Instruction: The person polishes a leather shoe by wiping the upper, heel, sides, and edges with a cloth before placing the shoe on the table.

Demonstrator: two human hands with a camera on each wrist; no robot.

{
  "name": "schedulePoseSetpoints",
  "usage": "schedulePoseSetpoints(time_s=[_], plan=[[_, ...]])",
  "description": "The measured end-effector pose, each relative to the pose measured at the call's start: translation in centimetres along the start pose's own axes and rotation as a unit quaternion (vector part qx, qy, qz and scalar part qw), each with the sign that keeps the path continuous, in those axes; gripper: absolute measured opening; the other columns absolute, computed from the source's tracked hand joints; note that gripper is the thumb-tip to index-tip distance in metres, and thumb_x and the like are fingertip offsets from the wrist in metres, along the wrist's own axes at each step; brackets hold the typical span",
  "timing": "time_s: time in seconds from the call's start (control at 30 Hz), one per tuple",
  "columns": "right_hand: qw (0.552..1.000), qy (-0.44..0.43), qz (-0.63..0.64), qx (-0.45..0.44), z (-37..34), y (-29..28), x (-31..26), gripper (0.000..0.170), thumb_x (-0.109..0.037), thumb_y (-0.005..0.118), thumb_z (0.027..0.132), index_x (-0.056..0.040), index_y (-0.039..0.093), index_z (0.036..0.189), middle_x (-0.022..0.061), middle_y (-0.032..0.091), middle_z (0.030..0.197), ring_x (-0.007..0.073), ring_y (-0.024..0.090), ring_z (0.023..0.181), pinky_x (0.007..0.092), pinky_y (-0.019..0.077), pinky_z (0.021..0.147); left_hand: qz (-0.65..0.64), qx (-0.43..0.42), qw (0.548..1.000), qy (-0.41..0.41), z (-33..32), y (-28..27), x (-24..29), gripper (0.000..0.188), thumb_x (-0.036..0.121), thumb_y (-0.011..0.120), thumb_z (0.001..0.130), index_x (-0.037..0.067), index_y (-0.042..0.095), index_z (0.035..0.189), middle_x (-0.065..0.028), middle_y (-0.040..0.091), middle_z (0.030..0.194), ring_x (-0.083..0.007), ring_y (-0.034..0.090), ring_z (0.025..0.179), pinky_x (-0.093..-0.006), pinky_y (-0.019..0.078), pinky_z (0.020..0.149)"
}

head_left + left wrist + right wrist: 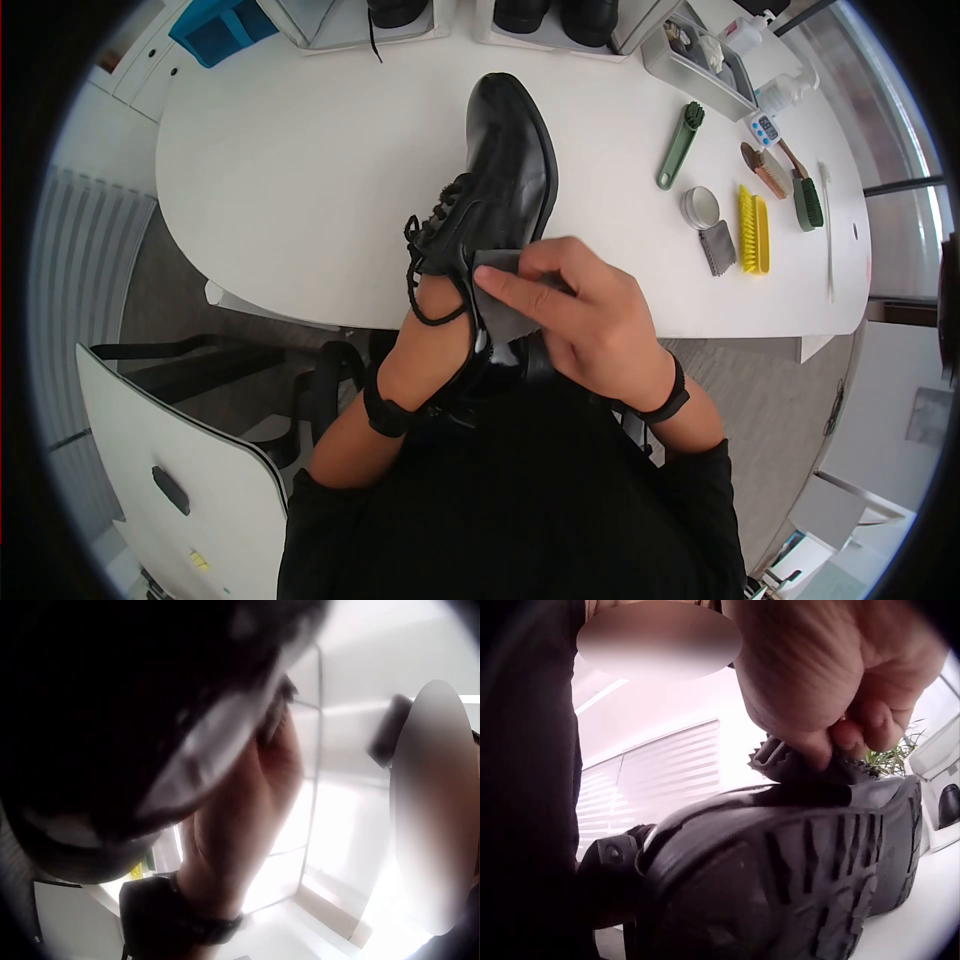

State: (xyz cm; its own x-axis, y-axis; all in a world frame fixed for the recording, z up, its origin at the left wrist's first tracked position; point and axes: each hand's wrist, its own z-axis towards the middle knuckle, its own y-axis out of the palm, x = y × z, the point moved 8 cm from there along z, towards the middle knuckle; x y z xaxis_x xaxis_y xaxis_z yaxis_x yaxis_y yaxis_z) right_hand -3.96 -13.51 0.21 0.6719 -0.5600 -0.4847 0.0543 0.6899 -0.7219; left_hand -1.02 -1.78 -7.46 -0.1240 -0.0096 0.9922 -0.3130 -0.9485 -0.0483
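A black lace-up leather shoe (505,160) is held with its toe pointing to the far side of the table. My left hand (437,310) reaches into the shoe's opening beside the loose laces (412,260), its fingers hidden inside, so I cannot tell how they lie. With thumb and fingers my right hand (590,315) grips a grey cloth (503,310) and presses it against the side of the shoe near the heel. The right wrist view shows the treaded sole (817,877) facing the camera, the cloth's zigzag edge (769,757) above it.
On the white table (300,180), at the right, lie a green brush (681,146), a round tin (700,208), a folded grey cloth (717,248), a yellow brush (754,230) and wooden-handled brushes (766,170). Boxes with black shoes (590,20) and a grey bin (695,75) stand behind.
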Motion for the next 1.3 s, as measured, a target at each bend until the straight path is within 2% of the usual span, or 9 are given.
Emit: schedulePoseSetpoints(time_s=[0.13, 0.3, 0.4, 0.47, 0.7, 0.9, 1.1, 1.17, 1.3], plan=[[0.995, 0.092, -0.044, 0.019, 1.3, -1.7, 3.0, 0.052, 0.015, 0.059, 0.072, -0.0097, 0.074, 0.115, 0.0091, 0.060, 0.101, 0.0253, 0.065, 0.078, 0.0360, 0.0534, 0.064, 0.020, -0.002, 1.000, 0.004, 0.0, 0.3, 0.0, 0.040, -0.001, 0.057, 0.094, -0.004, 0.056, 0.134, -0.0171, 0.065, 0.123, -0.0286, 0.063, 0.112, -0.0371, 0.0495, 0.098], [0.997, 0.064, -0.027, 0.021, 1.6, -2.6, 1.1, 0.051, 0.015, 0.059, 0.071, -0.0090, 0.075, 0.113, 0.0088, 0.060, 0.101, 0.0250, 0.064, 0.075, 0.0361, 0.0531, 0.064, 0.006, 0.030, 0.999, 0.023, 0.0, 0.0, 0.3, 0.039, -0.002, 0.058, 0.092, -0.004, 0.059, 0.131, -0.0184, 0.065, 0.122, -0.0297, 0.064, 0.112, -0.0370, 0.0501, 0.097], [0.997, 0.050, 0.008, -0.051, 1.6, -0.6, 0.5, 0.052, 0.016, 0.058, 0.070, -0.0095, 0.075, 0.112, 0.0092, 0.060, 0.102, 0.0259, 0.064, 0.076, 0.0357, 0.0535, 0.065, -0.050, -0.014, 0.996, -0.073, -0.3, 0.5, -1.0, 0.039, -0.004, 0.059, 0.090, -0.004, 0.059, 0.129, -0.0183, 0.066, 0.122, -0.0291, 0.064, 0.113, -0.0367, 0.0506, 0.095], [0.998, 0.054, -0.004, -0.020, 1.7, -0.5, 2.2, 0.052, 0.017, 0.058, 0.070, -0.0096, 0.075, 0.112, 0.0092, 0.060, 0.103, 0.0262, 0.064, 0.076, 0.0355, 0.0538, 0.065, 0.057, 0.010, 0.996, 0.069, 0.0, 0.3, 0.6, 0.039, -0.004, 0.061, 0.089, -0.004, 0.060, 0.128, -0.0177, 0.066, 0.120, -0.0293, 0.065, 0.110, -0.0367, 0.0511, 0.093], [0.994, 0.079, -0.074, 0.025, 2.9, -2.7, 3.6, 0.053, 0.018, 0.059, 0.070, -0.0095, 0.074, 0.113, 0.0092, 0.060, 0.102, 0.0270, 0.066, 0.077, 0.0361, 0.0535, 0.065, 0.107, 0.023, 0.988, 0.109, -0.4, 0.4, 1.4, 0.038, -0.003, 0.062, 0.088, -0.004, 0.060, 0.126, -0.0179, 0.066, 0.116, -0.0316, 0.064, 0.104, -0.0380, 0.0510, 0.092], [0.995, 0.064, -0.061, 0.041, 3.1, -2.8, 3.0, 0.050, 0.016, 0.060, 0.071, -0.0079, 0.074, 0.113, 0.0085, 0.060, 0.102, 0.0267, 0.064, 0.074, 0.0357, 0.0540, 0.064, 0.104, 0.016, 0.990, 0.093, -0.4, 1.1, 1.5, 0.038, -0.001, 0.063, 0.088, -0.004, 0.060, 0.125, -0.0197, 0.066, 0.114, -0.0334, 0.064, 0.106, -0.0393, 0.0516, 0.091], [0.995, 0.030, 0.013, -0.093, 1.8, -0.7, -1.4, 0.046, 0.012, 0.061, 0.070, -0.0044, 0.073, 0.112, 0.0089, 0.059, 0.101, 0.0269, 0.065, 0.076, 0.0360, 0.0543, 0.066, 0.043, -0.030, 0.999, -0.015, -1.1, 1.4, -1.1, 0.033, 0.001, 0.062, 0.090, -0.002, 0.061, 0.123, -0.0176, 0.066, 0.115, -0.0327, 0.066, 0.109, -0.0402, 0.0530, 0.090], [0.989, 0.063, 0.056, -0.126, 1.5, -1.0, -1.0, 0.061, 0.019, 0.055, 0.063, -0.0069, 0.075, 0.115, 0.0099, 0.059, 0.101, 0.0256, 0.064, 0.084, 0.0326, 0.0525, 0.069, -0.008, -0.026, 0.999, -0.033, -1.2, 1.5, -0.3, 0.033, 0.000, 0.061, 0.090, -0.002, 0.062, 0.122, -0.0167, 0.067, 0.115, -0.0315, 0.067, 0.106, -0.0398, 0.0535, 0.090], [0.997, 0.042, -0.001, -0.064, 2.5, -2.7, 0.1, 0.049, 0.015, 0.058, 0.070, -0.0053, 0.073, 0.112, 0.0089, 0.059, 0.100, 0.0268, 0.065, 0.078, 0.0353, 0.0543, 0.066, 0.016, -0.001, 0.999, 0.028, -0.4, 1.9, 0.2, 0.032, -0.003, 0.061, 0.089, -0.002, 0.063, 0.121, -0.0161, 0.067, 0.113, -0.0307, 0.067, 0.106, -0.0390, 0.0537, 0.090]])
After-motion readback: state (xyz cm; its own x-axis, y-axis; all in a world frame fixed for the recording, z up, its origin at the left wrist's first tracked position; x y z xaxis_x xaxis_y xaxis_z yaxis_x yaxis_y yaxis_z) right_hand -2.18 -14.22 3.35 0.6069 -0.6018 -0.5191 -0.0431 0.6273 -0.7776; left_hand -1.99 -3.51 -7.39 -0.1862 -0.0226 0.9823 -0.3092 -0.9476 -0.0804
